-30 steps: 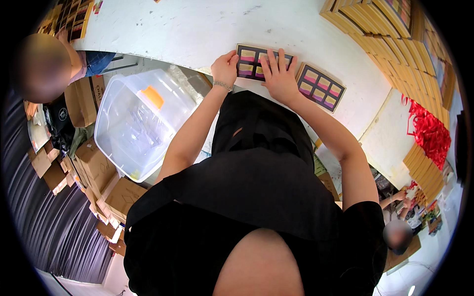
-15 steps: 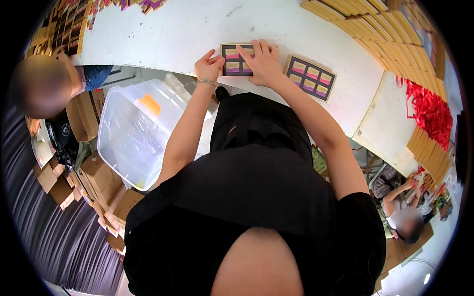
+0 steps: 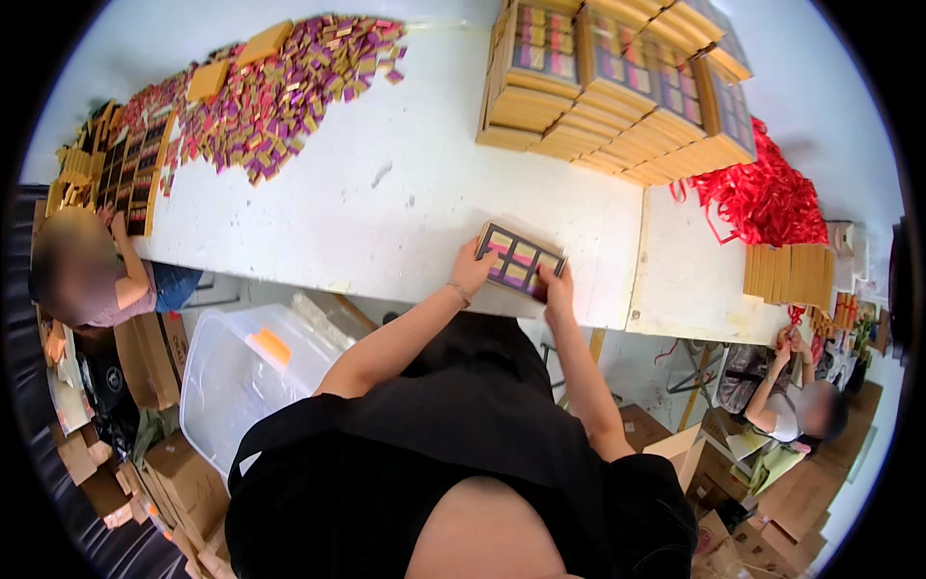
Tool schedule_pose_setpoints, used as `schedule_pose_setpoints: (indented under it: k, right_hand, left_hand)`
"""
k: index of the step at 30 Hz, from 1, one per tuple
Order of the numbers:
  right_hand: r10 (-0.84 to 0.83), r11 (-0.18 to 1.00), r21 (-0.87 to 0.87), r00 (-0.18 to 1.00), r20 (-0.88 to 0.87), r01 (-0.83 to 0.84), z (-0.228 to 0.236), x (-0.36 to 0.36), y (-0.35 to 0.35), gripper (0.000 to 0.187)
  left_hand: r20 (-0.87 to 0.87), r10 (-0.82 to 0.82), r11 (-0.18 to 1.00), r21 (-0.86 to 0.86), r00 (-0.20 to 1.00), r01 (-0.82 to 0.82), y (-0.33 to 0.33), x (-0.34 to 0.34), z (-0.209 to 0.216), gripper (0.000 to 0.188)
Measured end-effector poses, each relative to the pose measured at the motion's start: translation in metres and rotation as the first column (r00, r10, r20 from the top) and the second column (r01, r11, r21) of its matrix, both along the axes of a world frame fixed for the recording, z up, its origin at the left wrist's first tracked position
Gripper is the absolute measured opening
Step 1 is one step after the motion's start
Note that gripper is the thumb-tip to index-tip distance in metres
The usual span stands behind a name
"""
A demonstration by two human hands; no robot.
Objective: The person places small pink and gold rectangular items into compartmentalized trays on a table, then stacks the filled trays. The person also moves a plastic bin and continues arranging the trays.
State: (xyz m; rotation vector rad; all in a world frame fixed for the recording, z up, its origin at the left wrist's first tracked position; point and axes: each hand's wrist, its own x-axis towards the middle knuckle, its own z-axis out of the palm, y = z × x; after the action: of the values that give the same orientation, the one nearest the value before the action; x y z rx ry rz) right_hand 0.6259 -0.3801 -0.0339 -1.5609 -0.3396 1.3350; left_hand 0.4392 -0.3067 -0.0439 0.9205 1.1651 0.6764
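A shallow gold box (image 3: pixel 522 253) with a dark divided front shows several small gold-and-purple pieces in its compartments. It is tilted over the near edge of the white table (image 3: pixel 405 212), between my two hands. My left hand (image 3: pixel 470 268) grips its left end, the thumb lying over the front. At the right end, my right hand (image 3: pixel 557 289) is closed round the corner, thumb on the face. Whether a second box lies beneath it, I cannot tell.
A heap of small gold-and-purple pieces (image 3: pixel 289 96) covers the far left. Stacked gold boxes (image 3: pixel 598 116) stand far right, beside red ribbon (image 3: pixel 762 198). Below the table sits a clear plastic bin (image 3: pixel 227 376). Other people work at the left (image 3: pixel 130 280) and right (image 3: pixel 772 410).
Both hands have taken hold of a box, now tilted at the table's edge. The separate box that lay to the right no longer shows there. My view has shifted, showing more of the far table.
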Motion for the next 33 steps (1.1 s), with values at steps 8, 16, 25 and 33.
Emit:
schedule_pose_setpoints:
  k: [8,16,25,33]
  right_hand:
    - [-0.021,0.874,0.424,0.892,-0.451,0.235,0.206,-0.055,0.072,0.038]
    - [0.000,0.834,0.526,0.952,-0.306,0.169,0.285,-0.053,0.190,0.052]
    - [-0.307,0.838,0.114,-0.288,0.907,-0.534,0.247,0.015,0.241,0.080]
    - [-0.374,0.858,0.166,-0.370,0.851,-0.486,0.240,0.144,0.190,0.072]
  left_hand:
    - [0.175,-0.168,0.876,0.478,0.970,0.066,0.173,0.027,0.281,0.050]
    - [0.173,-0.184,0.790,0.611,0.968,0.041,0.363,0.075,0.251,0.057]
    - [0.348,-0.197,0.949,0.301,0.917,0.090,0.297,0.079,0.277,0.041]
    - [0.221,-0.019,0.954,0.295,0.975,-0.048,0.280,0.089,0.220,0.066]
